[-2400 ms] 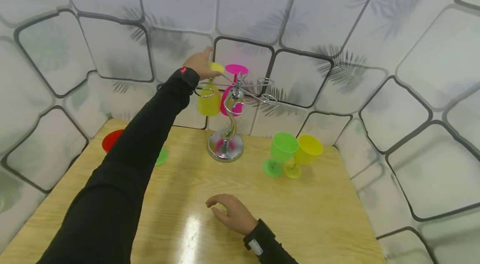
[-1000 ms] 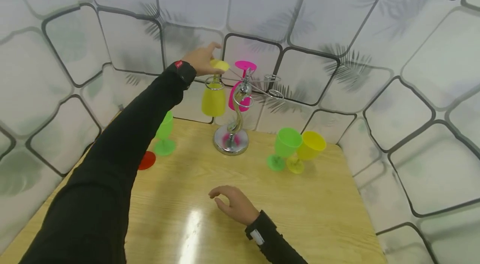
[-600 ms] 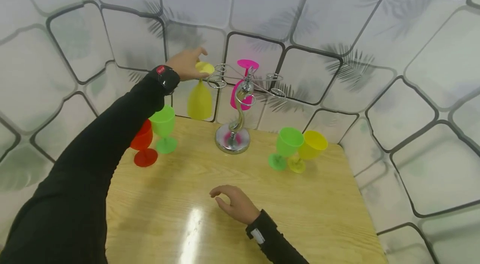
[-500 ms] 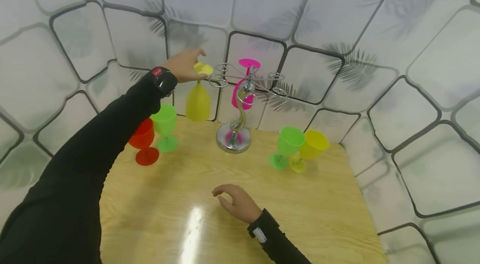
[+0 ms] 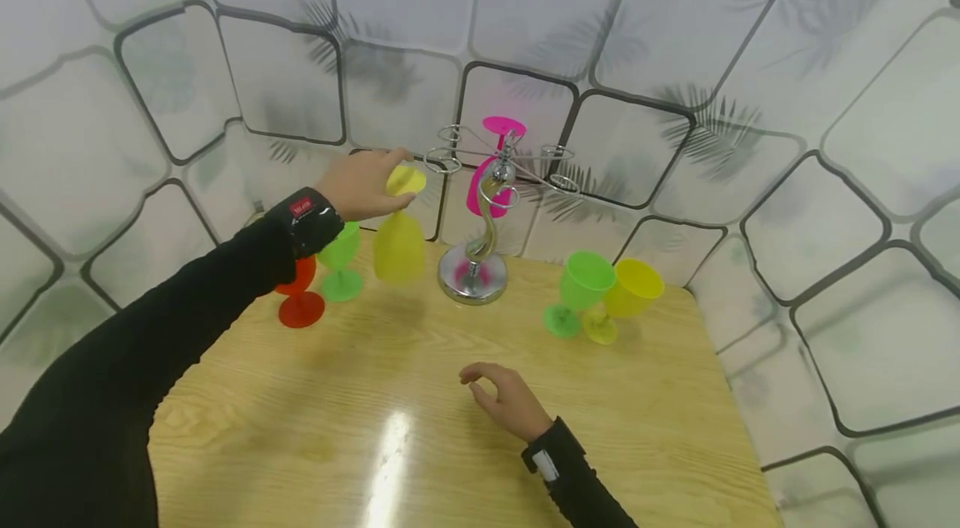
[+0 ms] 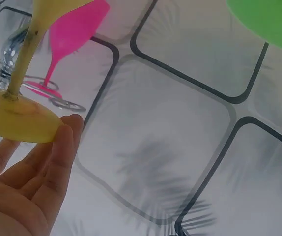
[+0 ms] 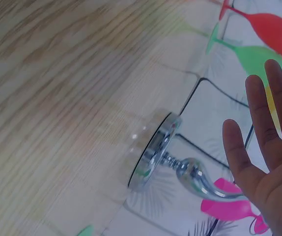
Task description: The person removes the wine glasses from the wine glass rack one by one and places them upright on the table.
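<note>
My left hand [image 5: 362, 185] pinches the round foot of a yellow goblet [image 5: 400, 251], which hangs upside down left of the chrome stemware rack [image 5: 454, 273]. In the left wrist view, fingers [image 6: 62, 142] and thumb hold the rim of the goblet's foot. One pink goblet [image 5: 477, 185] hangs inverted at the rack's back; its other wire loops hold nothing. My right hand [image 5: 512, 403] hovers over the front of the table, fingers loosely bent and holding nothing. In the right wrist view its fingers are spread apart.
On the wooden table [image 5: 315, 420], a red goblet [image 5: 302, 310] and a green goblet [image 5: 342, 285] stand upright at the left, partly behind my left arm. Another green goblet [image 5: 587, 281] and a yellow one [image 5: 634, 288] stand at the right. A patterned wall covering [image 5: 405, 3] surrounds the table.
My left hand has drawn the yellow goblet leftward out of the rack's loop and lowered it towards the table. The right hand has shifted slightly right.
</note>
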The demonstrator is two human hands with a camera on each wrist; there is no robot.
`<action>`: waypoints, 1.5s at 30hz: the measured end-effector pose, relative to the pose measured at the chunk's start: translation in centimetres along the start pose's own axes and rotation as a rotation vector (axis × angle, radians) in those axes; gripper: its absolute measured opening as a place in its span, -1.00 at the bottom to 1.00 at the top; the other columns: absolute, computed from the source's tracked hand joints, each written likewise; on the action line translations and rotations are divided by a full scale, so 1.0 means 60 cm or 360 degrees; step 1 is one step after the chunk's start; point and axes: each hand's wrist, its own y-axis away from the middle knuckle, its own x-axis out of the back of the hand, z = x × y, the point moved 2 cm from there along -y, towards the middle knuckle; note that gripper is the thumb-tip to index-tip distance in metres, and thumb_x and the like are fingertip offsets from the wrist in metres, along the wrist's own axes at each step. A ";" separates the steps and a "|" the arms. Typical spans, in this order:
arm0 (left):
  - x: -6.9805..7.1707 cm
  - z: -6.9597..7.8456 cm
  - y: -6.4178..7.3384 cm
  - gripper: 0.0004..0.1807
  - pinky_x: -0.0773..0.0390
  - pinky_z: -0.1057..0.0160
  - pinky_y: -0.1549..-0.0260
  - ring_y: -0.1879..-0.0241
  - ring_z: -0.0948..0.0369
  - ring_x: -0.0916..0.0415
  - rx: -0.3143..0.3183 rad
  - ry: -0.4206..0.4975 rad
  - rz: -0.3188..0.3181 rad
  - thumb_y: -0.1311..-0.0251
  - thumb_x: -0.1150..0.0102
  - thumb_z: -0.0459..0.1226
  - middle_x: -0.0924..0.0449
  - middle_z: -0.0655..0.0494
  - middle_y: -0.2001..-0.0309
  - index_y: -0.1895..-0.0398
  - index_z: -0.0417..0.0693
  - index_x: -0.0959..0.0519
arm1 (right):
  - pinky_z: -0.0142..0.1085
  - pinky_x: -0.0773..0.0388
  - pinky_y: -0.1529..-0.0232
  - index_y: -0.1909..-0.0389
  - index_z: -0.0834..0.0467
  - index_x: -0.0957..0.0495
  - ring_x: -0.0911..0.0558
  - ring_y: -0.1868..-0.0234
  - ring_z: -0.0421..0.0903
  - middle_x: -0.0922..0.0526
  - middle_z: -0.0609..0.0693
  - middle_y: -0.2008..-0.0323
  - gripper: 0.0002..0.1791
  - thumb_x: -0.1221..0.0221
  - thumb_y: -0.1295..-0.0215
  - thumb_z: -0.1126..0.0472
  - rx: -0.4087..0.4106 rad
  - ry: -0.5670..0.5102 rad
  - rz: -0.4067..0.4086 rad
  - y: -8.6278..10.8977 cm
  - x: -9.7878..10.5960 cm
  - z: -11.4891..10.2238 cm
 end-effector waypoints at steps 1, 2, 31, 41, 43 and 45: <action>-0.004 0.001 0.006 -0.30 -0.58 0.02 0.36 0.30 -0.03 -0.50 -0.0001 0.0003 0.0008 -0.15 -0.04 0.03 -0.59 -0.23 0.08 -0.30 -0.15 -0.29 | -0.06 -0.56 -0.04 0.04 0.24 -0.57 -0.61 0.04 -0.08 -0.69 0.06 0.14 -0.74 -0.08 -0.29 0.30 -0.0017 -0.0012 0.0014 0.001 0.004 0.004; -0.008 0.002 0.011 -0.32 -0.59 0.02 0.36 0.31 -0.03 -0.52 0.0004 0.0009 0.0012 -0.17 -0.02 0.03 -0.60 -0.23 0.08 -0.29 -0.16 -0.30 | -0.04 -0.55 -0.03 0.04 0.25 -0.57 -0.61 0.05 -0.07 -0.69 0.07 0.14 -0.74 -0.08 -0.28 0.31 -0.0032 -0.0026 0.0030 0.003 0.007 0.009; -0.280 0.073 0.140 -0.33 -0.64 0.24 0.21 0.26 0.09 -0.62 0.0550 0.2807 -0.0865 -0.36 0.77 -0.15 -0.60 -0.13 0.16 -0.40 -0.44 0.10 | 0.18 -0.46 -0.03 -0.39 0.19 -0.05 -0.54 -0.04 0.15 -0.46 0.25 -0.15 -0.21 -0.20 -0.17 0.33 -0.0100 -0.0289 0.0565 -0.009 0.085 0.000; -0.300 0.086 0.148 -0.35 -0.65 0.24 0.25 0.33 0.13 -0.62 0.0444 0.2686 -0.0872 -0.36 0.73 -0.16 -0.62 -0.16 0.17 -0.35 -0.43 -0.02 | -0.46 -0.36 -0.24 -0.41 0.34 0.48 -0.36 -0.25 -0.24 -0.13 0.45 -0.31 0.23 -0.26 0.07 0.57 0.0204 -0.0779 0.0846 -0.058 0.108 -0.062; -0.305 0.084 0.149 -0.35 -0.66 0.18 0.21 0.33 0.12 -0.64 0.0446 0.2566 -0.0856 -0.36 0.73 -0.15 -0.61 -0.25 0.12 -0.37 -0.38 -0.07 | -0.50 -0.38 -0.21 -0.40 0.38 0.43 -0.38 -0.22 -0.25 -0.17 0.49 -0.25 0.21 -0.25 0.12 0.61 0.0234 -0.0774 0.0875 -0.060 0.107 -0.063; -0.308 0.081 0.149 -0.34 -0.64 0.11 0.15 0.28 0.12 -0.63 0.0453 0.2385 -0.0801 -0.37 0.71 -0.13 -0.57 -0.31 0.04 -0.38 -0.34 -0.11 | -0.50 -0.41 -0.18 -0.40 0.39 0.37 -0.41 -0.17 -0.22 -0.22 0.50 -0.20 0.18 -0.24 0.15 0.64 0.0240 -0.0749 0.0894 -0.061 0.106 -0.065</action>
